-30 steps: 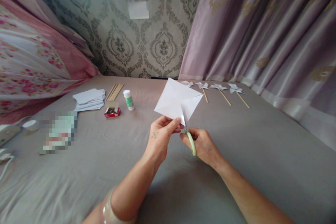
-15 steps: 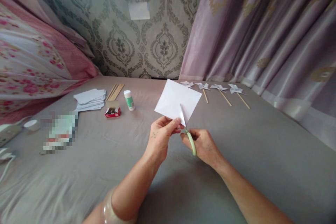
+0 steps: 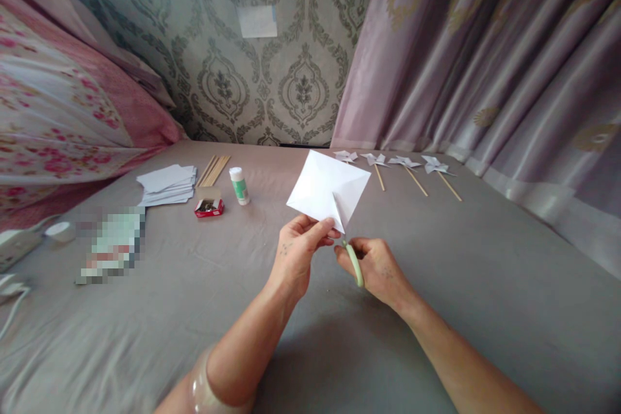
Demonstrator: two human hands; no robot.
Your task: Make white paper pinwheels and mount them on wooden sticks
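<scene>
A square sheet of white paper (image 3: 325, 178) is held up near the middle of the view. My left hand (image 3: 303, 242) pinches it at its lower edge, thumb on top. Green-handled scissors (image 3: 356, 265) are in my right hand (image 3: 381, 268), the fingers wrapped round the handles. One blade lies over the front of the paper, pointing from its bottom corner toward the centre. The other blade is hidden behind the sheet.
At the back left lie a stack of white paper (image 3: 167, 186), several wooden sticks (image 3: 213, 170), a small red box (image 3: 209, 208) and a glue stick (image 3: 239, 185). Several paper pinwheels (image 3: 405, 162) on sticks lie at the back right. A power strip (image 3: 17, 247) sits far left.
The top and right corners of the paper have shifted slightly downward and inward. The scissor blades look closer together; both hands stay in nearly the same place.
</scene>
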